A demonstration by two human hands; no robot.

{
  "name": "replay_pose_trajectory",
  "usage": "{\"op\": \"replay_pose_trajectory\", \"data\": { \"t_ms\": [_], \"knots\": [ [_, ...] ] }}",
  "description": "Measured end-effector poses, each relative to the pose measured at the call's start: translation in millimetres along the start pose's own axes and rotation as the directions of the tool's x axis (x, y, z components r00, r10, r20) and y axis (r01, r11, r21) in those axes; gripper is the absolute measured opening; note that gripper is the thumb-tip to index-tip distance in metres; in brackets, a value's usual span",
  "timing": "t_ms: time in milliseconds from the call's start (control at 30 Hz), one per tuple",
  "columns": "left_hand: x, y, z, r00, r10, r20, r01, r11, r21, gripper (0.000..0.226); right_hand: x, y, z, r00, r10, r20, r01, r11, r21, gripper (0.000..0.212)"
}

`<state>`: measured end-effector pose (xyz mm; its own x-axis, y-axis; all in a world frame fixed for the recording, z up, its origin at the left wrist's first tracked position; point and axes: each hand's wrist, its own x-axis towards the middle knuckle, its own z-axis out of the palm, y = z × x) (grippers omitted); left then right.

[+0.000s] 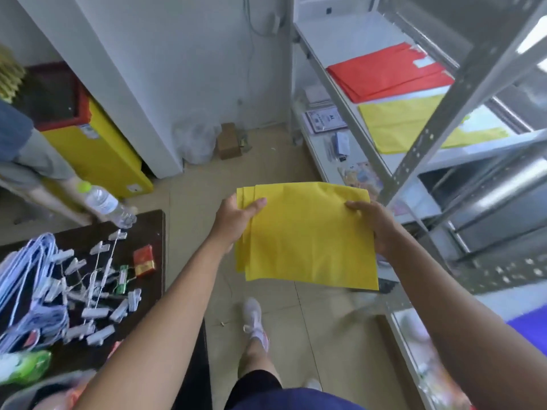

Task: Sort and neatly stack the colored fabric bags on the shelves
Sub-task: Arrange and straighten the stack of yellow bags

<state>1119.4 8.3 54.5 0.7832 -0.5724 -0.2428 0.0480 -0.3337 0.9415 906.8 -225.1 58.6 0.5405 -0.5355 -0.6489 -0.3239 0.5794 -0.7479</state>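
I hold a folded yellow fabric bag [307, 235] flat in front of me over the floor. My left hand [236, 220] pinches its left edge with the thumb on top. My right hand [376, 223] grips its right edge. To the right stands a grey metal shelf unit [349, 113]. On one shelf lies a stack of red bags [387, 72], and nearer to me a stack of yellow bags [408, 125]. A blue bag [529, 329] shows on a lower shelf at the right edge.
A dark table [148, 232] at left carries white clips, a red packet [144, 260] and a water bottle [106, 205]. Another person stands at far left beside a yellow cabinet [97, 152]. A cardboard box [229, 140] sits by the wall. An upright shelf post [450, 108] crosses in front.
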Motion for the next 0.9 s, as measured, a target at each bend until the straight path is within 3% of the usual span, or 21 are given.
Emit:
{"op": "replay_pose_trajectory", "data": {
  "t_ms": [167,400,500,733,900],
  "knots": [
    [137.6,49.8,10.5,0.984,0.126,0.129,-0.140,0.985,0.105,0.038,62.6,-71.9,35.6,0.979,-0.022,-0.204,0.035,0.997,0.063,0.045],
    [326.6,163.3,75.7,0.891,0.186,0.414,-0.218,0.976,0.031,0.038,125.5,-154.0,43.8,0.875,-0.062,-0.479,0.192,0.955,0.227,0.037],
    [382.6,205.3,128.9,0.798,0.138,0.587,-0.176,0.984,0.008,0.017,144.9,-177.8,32.7,0.816,-0.076,-0.573,0.318,0.886,0.337,0.028],
    [478.4,234.4,247.7,0.607,0.057,0.792,-0.079,0.997,-0.011,0.032,208.5,-222.7,-5.1,0.661,-0.040,-0.749,0.483,0.787,0.384,0.014],
    [528.6,229.4,303.6,0.378,-0.009,0.926,-0.001,1.000,0.010,0.038,231.3,-225.1,-26.7,0.578,-0.016,-0.816,0.521,0.777,0.354,0.020]
  ]
}}
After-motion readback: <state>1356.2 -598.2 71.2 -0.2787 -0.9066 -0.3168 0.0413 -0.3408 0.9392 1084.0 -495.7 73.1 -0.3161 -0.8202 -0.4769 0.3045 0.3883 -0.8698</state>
